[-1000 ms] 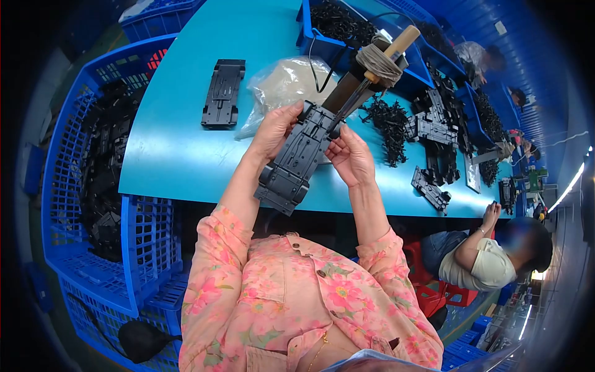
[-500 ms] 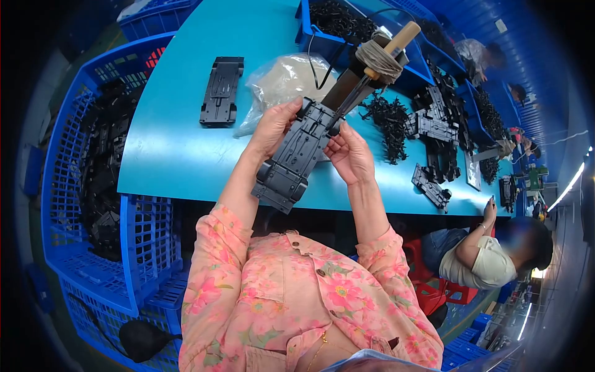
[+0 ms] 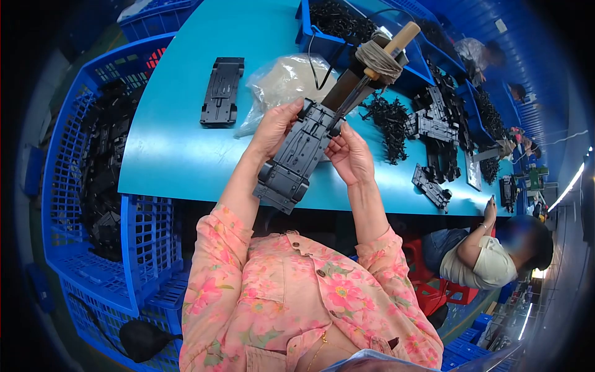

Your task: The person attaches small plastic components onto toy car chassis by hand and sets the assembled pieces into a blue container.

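Observation:
A black plastic toy-car chassis (image 3: 296, 149) is held tilted over the table's near edge, its molded side with wheel arches facing up. My left hand (image 3: 274, 129) grips its left edge, thumb on top near the far end. On the opposite side, my right hand (image 3: 352, 155) has its thumb and curled fingers closed at the chassis's right edge; whether a small part is between them is hidden. Just beyond the chassis's far end stands a wooden-handled tool (image 3: 396, 43) bound with cloth, its metal shaft slanting down toward the chassis. Another black chassis (image 3: 222, 93) lies at the left.
A clear plastic bag (image 3: 282, 77) lies behind my left hand. Small black parts (image 3: 390, 124) are heaped right of the tool, near more chassis (image 3: 434, 124). A blue bin (image 3: 319, 43) stands behind. Left is a blue crate (image 3: 133, 248); a co-worker (image 3: 480, 257) sits at right.

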`<state>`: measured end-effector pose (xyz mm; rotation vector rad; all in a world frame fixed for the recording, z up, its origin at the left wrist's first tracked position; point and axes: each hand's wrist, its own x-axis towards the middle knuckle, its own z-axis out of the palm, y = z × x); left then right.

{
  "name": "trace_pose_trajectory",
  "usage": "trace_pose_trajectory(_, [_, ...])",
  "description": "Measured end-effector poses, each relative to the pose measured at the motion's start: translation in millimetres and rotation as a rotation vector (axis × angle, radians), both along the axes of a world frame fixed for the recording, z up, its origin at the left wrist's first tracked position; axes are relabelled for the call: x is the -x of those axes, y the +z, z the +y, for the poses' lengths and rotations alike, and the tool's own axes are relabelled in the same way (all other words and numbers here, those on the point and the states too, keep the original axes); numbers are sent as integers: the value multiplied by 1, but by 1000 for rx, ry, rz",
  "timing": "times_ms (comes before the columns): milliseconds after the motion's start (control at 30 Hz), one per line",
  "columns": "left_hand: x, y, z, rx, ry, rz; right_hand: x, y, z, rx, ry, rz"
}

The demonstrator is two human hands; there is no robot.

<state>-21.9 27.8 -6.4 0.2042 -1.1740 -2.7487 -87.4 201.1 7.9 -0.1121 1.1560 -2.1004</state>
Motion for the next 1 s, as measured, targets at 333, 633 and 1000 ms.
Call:
trace_pose_trajectory(333, [-2,7,0,32,-13,-4,-8,12,-5,-13,-52,-26])
trace_pose_trajectory(633, [0,5,1,8,1,-4,-6,9,-3,2,-52,-34])
trace_pose_trajectory(1000, [-1,5,0,17,3,-1,-11,19,-6,-20,-65,-5])
